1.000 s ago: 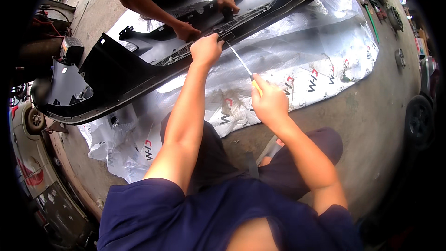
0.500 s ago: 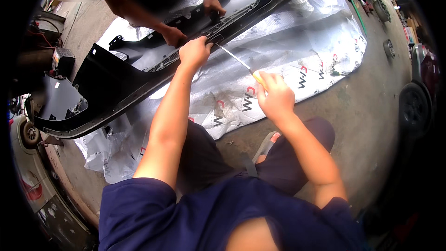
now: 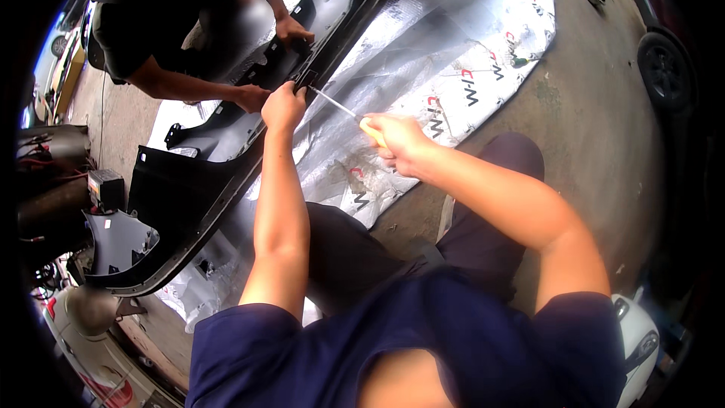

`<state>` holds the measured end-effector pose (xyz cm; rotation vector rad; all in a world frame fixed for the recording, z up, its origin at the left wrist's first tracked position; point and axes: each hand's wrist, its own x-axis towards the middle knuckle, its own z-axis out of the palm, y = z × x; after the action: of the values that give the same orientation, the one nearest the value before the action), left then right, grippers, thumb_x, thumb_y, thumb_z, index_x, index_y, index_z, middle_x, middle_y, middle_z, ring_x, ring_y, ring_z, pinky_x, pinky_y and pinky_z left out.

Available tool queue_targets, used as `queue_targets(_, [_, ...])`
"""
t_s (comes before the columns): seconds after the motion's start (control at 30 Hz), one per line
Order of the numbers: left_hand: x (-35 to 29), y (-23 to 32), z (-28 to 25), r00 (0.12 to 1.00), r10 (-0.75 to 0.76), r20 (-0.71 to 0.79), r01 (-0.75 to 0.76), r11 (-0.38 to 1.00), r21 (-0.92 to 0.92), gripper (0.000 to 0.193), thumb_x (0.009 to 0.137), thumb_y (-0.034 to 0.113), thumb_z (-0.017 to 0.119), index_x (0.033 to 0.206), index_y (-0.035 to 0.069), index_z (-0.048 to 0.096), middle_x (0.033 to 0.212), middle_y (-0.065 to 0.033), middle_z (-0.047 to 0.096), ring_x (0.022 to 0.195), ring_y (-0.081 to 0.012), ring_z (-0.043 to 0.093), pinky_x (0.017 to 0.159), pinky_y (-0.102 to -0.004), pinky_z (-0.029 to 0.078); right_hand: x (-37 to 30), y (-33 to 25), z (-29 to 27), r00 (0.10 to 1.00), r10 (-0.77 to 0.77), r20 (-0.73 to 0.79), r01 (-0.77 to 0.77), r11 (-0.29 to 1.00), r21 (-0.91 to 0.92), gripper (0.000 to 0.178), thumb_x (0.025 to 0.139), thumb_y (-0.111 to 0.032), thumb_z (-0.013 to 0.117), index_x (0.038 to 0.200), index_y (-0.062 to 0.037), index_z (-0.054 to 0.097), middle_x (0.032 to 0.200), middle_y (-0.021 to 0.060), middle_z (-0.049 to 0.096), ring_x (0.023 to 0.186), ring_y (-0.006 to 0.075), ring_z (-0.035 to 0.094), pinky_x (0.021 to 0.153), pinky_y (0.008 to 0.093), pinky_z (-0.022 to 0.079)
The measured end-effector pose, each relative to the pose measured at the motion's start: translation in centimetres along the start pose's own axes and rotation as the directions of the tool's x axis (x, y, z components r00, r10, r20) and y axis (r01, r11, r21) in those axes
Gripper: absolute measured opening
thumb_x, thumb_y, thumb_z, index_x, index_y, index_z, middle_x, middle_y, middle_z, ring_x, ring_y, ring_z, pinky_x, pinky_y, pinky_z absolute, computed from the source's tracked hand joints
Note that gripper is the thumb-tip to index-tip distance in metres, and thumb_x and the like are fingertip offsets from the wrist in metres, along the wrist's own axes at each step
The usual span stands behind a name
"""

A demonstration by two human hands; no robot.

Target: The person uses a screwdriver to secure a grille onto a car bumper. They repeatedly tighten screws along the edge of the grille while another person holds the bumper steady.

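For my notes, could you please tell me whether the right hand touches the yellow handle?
Touching: the head view shows the right hand wrapped around the yellow handle.

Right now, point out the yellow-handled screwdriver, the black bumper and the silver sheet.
Yellow-handled screwdriver (image 3: 337,104): head view, on its metal shaft.
Black bumper (image 3: 177,185): head view, on its broad panel toward picture left.
Silver sheet (image 3: 400,68): head view, on its bare shiny surface.

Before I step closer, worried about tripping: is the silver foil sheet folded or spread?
Spread: the silver foil sheet lies across the grey floor, showing on both sides of the black plastic bumper.
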<state>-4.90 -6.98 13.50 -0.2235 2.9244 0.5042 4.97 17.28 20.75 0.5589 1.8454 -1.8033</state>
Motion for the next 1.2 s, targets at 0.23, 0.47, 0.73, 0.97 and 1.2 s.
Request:
queue_targets(0.23, [0.2, -0.1, -2.0, 1.0, -0.018, 0.022, 0.019, 1.0, -0.019, 0.04, 0.094, 0.045, 0.059, 0.109, 0.01, 0.07, 0.109, -0.0158, 0.072, 0.107, -0.0358, 0.067, 0.088, -0.0457, 0.052, -1.0, -3.8, -1.8, 0.996, -0.033, 0.083, 0.05, 0.975, -0.217, 0.018, 0.089, -0.021, 0.062, 0.101, -0.0077, 0.06, 0.081, 0.0045, 0.06, 0.056, 0.0124, 0.053, 0.042, 0.028, 0.039])
queue_targets(0.47, [1.0, -0.6, -1.7, 0.998, -0.03, 0.059, 0.032, 0.999, -0.036, 0.04, 0.093, 0.046, 0.062, 0.109, 0.01, 0.071, 0.11, -0.0138, 0.072, 0.107, -0.0335, 0.067, 0.089, -0.0437, 0.051, -0.5, -6.6, -0.5, 0.393, -0.516, 0.761, 0.397, -0.651, -0.646, 0.033, 0.082, -0.015, 0.062, 0.114, -0.0065, 0.07, 0.077, 0.0033, 0.062, 0.067, 0.0196, 0.064, 0.053, 0.0352, 0.049])
queue_targets(0.73, [1.0, 0.8, -1.4, 0.999, -0.028, 0.019, 0.028, 1.0, -0.004, 0.036, 0.093, 0.043, 0.062, 0.105, 0.01, 0.07, 0.106, -0.0148, 0.073, 0.106, -0.0346, 0.067, 0.088, -0.0457, 0.052, -1.5, -8.4, 2.0, 0.997, -0.024, 0.079, 0.063, 0.84, -0.538, 0.034, 0.092, -0.015, 0.063, 0.126, -0.01, 0.064, 0.08, 0.0046, 0.061, 0.059, 0.0114, 0.052, 0.049, 0.0251, 0.038])
queue_targets(0.97, [0.1, 0.4, -1.7, 0.999, -0.015, 0.037, 0.016, 0.999, -0.038, 0.037, 0.094, 0.044, 0.061, 0.11, 0.012, 0.07, 0.109, -0.0146, 0.072, 0.108, -0.0339, 0.067, 0.089, -0.0456, 0.052, -2.7, -9.2, -0.8, 0.984, -0.033, 0.178, 0.075, 0.969, -0.234, 0.048, 0.087, -0.008, 0.071, 0.132, -0.0052, 0.054, 0.101, 0.0094, 0.059, 0.072, 0.0131, 0.057, 0.051, 0.0243, 0.042])
queue_targets(1.2, [0.3, 0.3, -2.5, 0.992, -0.06, 0.114, 0.067, 0.996, -0.054, 0.037, 0.093, 0.045, 0.062, 0.111, 0.013, 0.071, 0.111, -0.0134, 0.072, 0.11, -0.032, 0.066, 0.09, -0.0444, 0.051, -1.6, -7.2, -1.7, 0.25, -0.532, 0.809, 0.462, -0.669, -0.582, 0.032, 0.074, -0.015, 0.07, 0.104, -0.0053, 0.066, 0.078, 0.005, 0.057, 0.07, 0.019, 0.064, 0.052, 0.03, 0.05])
